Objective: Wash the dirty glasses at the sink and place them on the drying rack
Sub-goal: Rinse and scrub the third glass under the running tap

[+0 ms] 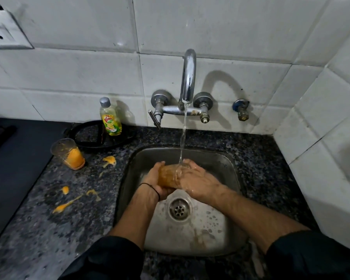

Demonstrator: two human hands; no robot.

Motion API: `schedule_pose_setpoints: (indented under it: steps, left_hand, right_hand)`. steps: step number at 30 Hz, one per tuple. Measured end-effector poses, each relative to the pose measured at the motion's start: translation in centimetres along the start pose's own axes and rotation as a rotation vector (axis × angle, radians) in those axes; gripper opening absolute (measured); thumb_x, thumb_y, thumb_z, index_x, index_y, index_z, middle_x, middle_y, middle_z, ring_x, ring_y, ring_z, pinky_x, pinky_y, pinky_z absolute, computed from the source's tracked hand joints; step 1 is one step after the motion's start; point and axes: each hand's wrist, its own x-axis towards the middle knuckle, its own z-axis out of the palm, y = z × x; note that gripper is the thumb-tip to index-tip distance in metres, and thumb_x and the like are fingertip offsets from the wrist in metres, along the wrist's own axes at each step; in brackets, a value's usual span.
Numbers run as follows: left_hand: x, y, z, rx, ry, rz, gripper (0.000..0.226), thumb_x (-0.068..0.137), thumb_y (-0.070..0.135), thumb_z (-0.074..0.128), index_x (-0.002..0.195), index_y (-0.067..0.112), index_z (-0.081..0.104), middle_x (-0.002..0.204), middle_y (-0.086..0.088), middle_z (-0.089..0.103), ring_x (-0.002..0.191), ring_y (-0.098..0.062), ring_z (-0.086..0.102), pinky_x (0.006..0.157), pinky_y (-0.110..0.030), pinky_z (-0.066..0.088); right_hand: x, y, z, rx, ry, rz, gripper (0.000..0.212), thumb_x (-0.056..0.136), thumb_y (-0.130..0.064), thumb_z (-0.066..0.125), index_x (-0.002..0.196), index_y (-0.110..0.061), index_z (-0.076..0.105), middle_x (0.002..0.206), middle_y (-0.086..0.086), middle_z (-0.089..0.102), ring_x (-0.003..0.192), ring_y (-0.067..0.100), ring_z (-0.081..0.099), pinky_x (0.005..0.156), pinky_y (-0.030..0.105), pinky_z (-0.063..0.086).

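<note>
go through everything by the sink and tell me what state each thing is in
Tap: running.
Glass in hands: on its side under the stream.
Left hand: gripping it.
Right hand: gripping it.
Second glass: upright, dirty.
Soap bottle: capped.
Counter: orange spills.

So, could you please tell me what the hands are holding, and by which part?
Both hold one clear, orange-stained glass sideways under the running tap: left hand around its base end, right hand around its rim end.
</note>
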Motion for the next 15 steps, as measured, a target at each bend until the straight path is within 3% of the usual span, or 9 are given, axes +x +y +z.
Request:
schedule_pose_setpoints:
  steps: [2,4,6,8,10,13,15]
  left_hand:
    - [0.4,-0.6,-0.3,-0.1,-0.065,0.04,0.054,0.088,0.048,0.064,0.112,0.0,0.066,0.093,-0.021,0.072,0.082,-0.033,0.067,0.06,-0.039,0.061]
    - [0.7,-1.3,-0.8,-0.196,-0.14,0.136,0.05,0.085,0.045,0.066,0.109,0.002,0.068,0.095,-0.017,0.072,0.082,-0.029,0.069,0.069,-0.035,0.056]
    - [0.9,-1.7,-1.5,-0.317,-0.175,0.248,0.039,0.09,0.039,0.061,0.101,0.002,0.068,0.088,-0.014,0.072,0.073,-0.025,0.07,0.065,-0.03,0.058]
    - [0.5,-1.4,-1.9,-0.377,-0.2,0.344,0.031,0.093,0.033,0.058,0.092,0.004,0.068,0.082,-0.01,0.071,0.07,-0.022,0.07,0.064,-0.03,0.059]
    - [0.0,-1.0,-1.7,-0.323,-0.207,0.428,0.021,0.094,0.026,0.058,0.086,0.009,0.067,0.08,-0.007,0.069,0.071,-0.02,0.068,0.068,-0.033,0.058]
    - [-0.5,-0.7,-0.7,-0.231,-0.173,0.478,0.008,0.087,0.019,0.066,0.086,0.011,0.065,0.081,-0.007,0.068,0.076,-0.021,0.066,0.086,-0.041,0.052]
    - [-0.5,-0.8,0.0,-0.223,-0.106,0.463,0.023,0.073,0.02,0.076,0.091,0.01,0.066,0.086,-0.009,0.068,0.08,-0.024,0.065,0.094,-0.046,0.05]
  right_hand:
    - [-0.2,-0.6,-0.1,0.138,0.11,0.041,0.024,0.097,-0.026,0.051,0.118,-0.031,0.061,0.123,-0.009,0.061,0.119,0.011,0.054,0.113,0.034,0.033]
    - [0.1,-1.6,-0.6,0.438,0.088,0.205,0.028,0.097,-0.018,0.054,0.123,-0.022,0.064,0.124,0.001,0.064,0.116,0.019,0.058,0.102,0.034,0.043]
    - [0.6,-2.2,-0.5,0.826,0.095,0.324,0.028,0.092,-0.013,0.065,0.117,-0.023,0.071,0.121,-0.003,0.069,0.114,0.016,0.063,0.099,0.03,0.048]
    - [0.7,-2.6,0.0,1.28,0.257,0.439,0.021,0.088,-0.009,0.072,0.107,-0.017,0.076,0.112,-0.002,0.073,0.105,0.014,0.068,0.094,0.031,0.055]
    - [0.7,-2.9,0.1,1.547,0.396,0.637,0.015,0.09,-0.019,0.074,0.104,-0.014,0.075,0.104,0.003,0.075,0.096,0.015,0.071,0.078,0.025,0.059]
    - [1.2,-3.5,0.7,1.725,0.623,1.011,0.032,0.091,-0.044,0.068,0.099,-0.013,0.073,0.096,0.009,0.076,0.083,0.018,0.073,0.059,0.028,0.058]
    - [1.9,-3.7,1.1,1.729,0.819,1.192,0.036,0.094,-0.047,0.063,0.088,-0.012,0.07,0.086,0.01,0.074,0.076,0.021,0.071,0.058,0.033,0.058]
